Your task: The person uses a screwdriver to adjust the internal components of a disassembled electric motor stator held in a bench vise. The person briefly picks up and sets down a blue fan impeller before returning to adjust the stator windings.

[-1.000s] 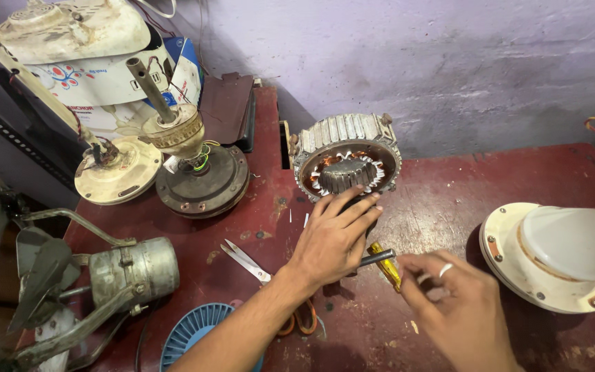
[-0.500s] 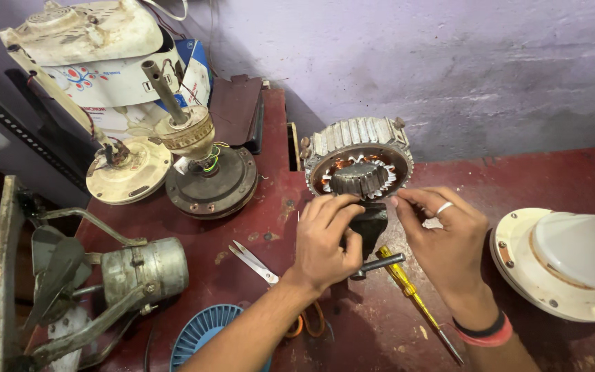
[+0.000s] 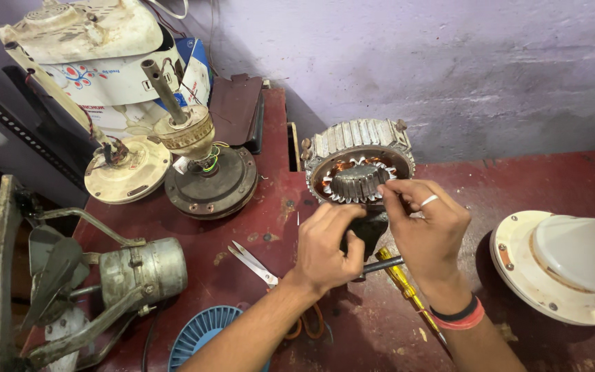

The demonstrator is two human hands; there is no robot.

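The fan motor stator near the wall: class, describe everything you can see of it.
The stator is a round, ribbed grey metal ring with copper-coloured windings inside and a toothed metal core at its centre. It stands tilted on the dark red table, open face toward the camera. The right hand touches its lower edge; the left hand is just below.

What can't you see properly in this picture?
Head view only:
- Black part: mostly hidden by the left hand and right hand.
- Screwdriver: tip hidden under the right wrist.
- White fan housing: cut off by the right edge.
- Scissors: handles hidden under the left forearm.
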